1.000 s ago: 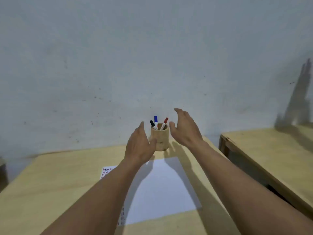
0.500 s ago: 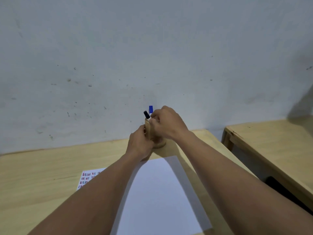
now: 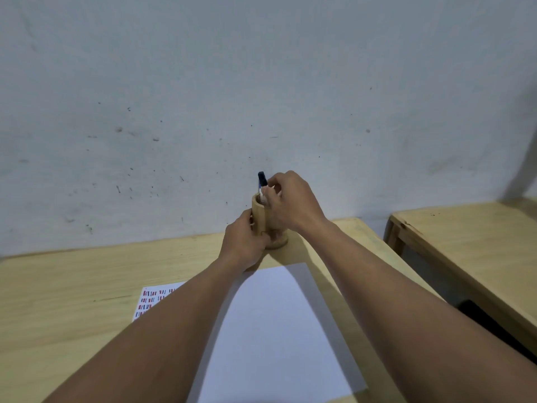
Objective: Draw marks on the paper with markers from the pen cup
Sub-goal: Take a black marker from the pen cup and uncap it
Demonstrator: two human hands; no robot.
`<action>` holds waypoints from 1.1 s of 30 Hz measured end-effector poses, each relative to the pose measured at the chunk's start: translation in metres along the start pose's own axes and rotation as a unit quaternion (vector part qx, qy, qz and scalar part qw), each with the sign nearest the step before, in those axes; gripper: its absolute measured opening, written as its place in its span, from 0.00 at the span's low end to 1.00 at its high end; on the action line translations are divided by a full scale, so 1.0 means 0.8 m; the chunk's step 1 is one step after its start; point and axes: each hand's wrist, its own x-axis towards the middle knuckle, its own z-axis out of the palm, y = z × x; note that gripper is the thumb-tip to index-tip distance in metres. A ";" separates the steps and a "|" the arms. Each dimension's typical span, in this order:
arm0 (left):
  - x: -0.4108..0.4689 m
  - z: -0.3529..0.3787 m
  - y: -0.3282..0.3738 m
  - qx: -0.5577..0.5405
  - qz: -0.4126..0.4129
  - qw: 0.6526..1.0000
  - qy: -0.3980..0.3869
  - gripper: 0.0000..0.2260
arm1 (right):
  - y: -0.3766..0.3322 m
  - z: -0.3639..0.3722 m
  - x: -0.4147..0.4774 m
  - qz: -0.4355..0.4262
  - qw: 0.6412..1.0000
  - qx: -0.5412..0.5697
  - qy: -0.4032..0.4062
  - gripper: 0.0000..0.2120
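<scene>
A wooden pen cup (image 3: 259, 214) stands near the far edge of the wooden table (image 3: 72, 286). My left hand (image 3: 243, 245) grips the cup's left side. My right hand (image 3: 290, 202) is curled over the cup's mouth, its fingers closed on markers there. One dark-capped marker (image 3: 262, 180) sticks up beside my fingers; the other markers are hidden by the hand. A blank white sheet of paper (image 3: 279, 330) lies flat on the table between my forearms, in front of the cup.
Another sheet (image 3: 154, 298) covered in rows of red, blue and black marks pokes out from under my left forearm. A second wooden table (image 3: 470, 242) stands to the right across a narrow gap. A plain wall rises just behind the cup.
Both hands closed in on the cup: the left took hold of its side, the right came down over the markers. The red marker went out of sight. My view shifted closer.
</scene>
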 end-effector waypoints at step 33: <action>-0.177 -0.175 0.075 -0.162 0.071 0.980 0.092 0.05 | -0.128 -0.057 -0.164 -0.167 0.980 -0.107 0.024 0.10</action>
